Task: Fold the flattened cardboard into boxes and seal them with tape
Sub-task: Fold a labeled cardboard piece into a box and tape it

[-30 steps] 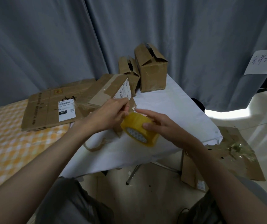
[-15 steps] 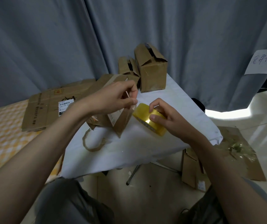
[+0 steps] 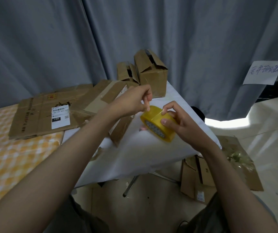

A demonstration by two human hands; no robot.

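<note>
Now | both hands (image 3: 180, 125) grip tape roll (image 3: 157, 126) | taped boxes (image 3: 151, 76) behind | flattened cardboard (image 3: 47, 111) left

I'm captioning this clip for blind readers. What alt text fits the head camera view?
Two bare hands work a yellow tape roll above a white-covered table: the right hand grips the roll while the left hand pinches at its top edge. Behind them stand two folded cardboard boxes, with flattened cardboard to the left and a grey curtain beyond.
</note>
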